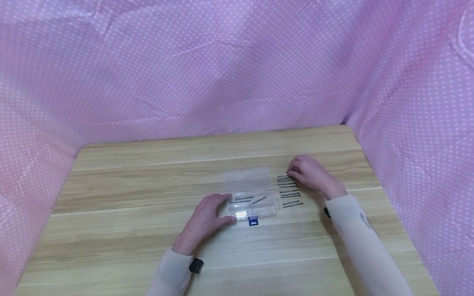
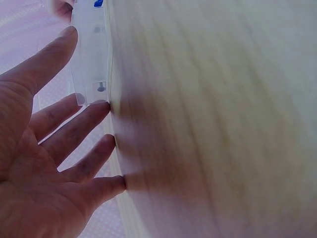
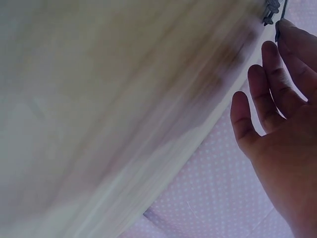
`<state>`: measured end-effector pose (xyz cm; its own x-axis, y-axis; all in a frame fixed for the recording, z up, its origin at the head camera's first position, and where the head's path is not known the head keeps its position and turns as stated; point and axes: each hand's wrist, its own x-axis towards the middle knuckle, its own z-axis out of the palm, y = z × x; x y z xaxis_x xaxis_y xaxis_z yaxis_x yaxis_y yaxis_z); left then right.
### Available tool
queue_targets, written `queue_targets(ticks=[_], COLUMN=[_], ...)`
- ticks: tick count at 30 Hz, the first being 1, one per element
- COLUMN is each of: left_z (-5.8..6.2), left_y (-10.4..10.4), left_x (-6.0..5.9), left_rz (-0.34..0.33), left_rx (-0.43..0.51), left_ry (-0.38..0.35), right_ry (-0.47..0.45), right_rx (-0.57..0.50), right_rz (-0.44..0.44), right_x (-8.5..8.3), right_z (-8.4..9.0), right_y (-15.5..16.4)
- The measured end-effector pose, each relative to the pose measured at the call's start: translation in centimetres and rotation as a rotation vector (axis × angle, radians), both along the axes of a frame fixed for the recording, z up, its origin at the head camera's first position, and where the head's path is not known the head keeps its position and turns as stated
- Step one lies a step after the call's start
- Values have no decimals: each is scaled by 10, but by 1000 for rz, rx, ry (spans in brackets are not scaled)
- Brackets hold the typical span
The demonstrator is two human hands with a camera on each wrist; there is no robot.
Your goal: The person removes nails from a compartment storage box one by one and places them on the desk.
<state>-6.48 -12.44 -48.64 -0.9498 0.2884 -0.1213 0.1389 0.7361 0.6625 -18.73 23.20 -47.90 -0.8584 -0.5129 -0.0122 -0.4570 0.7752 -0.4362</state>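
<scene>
A clear plastic box (image 1: pixel 272 209) lies with its lid (image 1: pixel 247 180) laid back and its blue latch (image 1: pixel 253 220) toward the front. Several metal screws (image 1: pixel 242 198) lie in its base. My left hand (image 1: pixel 205 215) holds the box at its left end, thumb at the front corner and forefinger at the back; the other fingertips rest on the table in the left wrist view. My right hand (image 1: pixel 310 173) pinches a screw (image 3: pixel 278 30) between thumb and forefinger, at the far end of a column of loose screws (image 1: pixel 290 193) right of the box.
The box and screws are on a wood-grain table (image 1: pixel 136 232). Pink dotted cloth (image 1: pixel 208 75) hangs behind the table and along its sides. A black strap piece (image 1: pixel 196 265) shows at the left wrist.
</scene>
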Motion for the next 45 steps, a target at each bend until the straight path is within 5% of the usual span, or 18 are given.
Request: queue_targets(ticks=[26,45], left_z=[1,0], left_y=[0,1], left_x=[-1,-2], left_rz=[2,8], left_rx=[-16,-12], left_ry=[-11,-10], right_ry=[-54,67], right_rx=[-4,-138], right_rz=[-5,-52], right_x=[-3,11], right_z=[-1,10], right_y=[-2,-10])
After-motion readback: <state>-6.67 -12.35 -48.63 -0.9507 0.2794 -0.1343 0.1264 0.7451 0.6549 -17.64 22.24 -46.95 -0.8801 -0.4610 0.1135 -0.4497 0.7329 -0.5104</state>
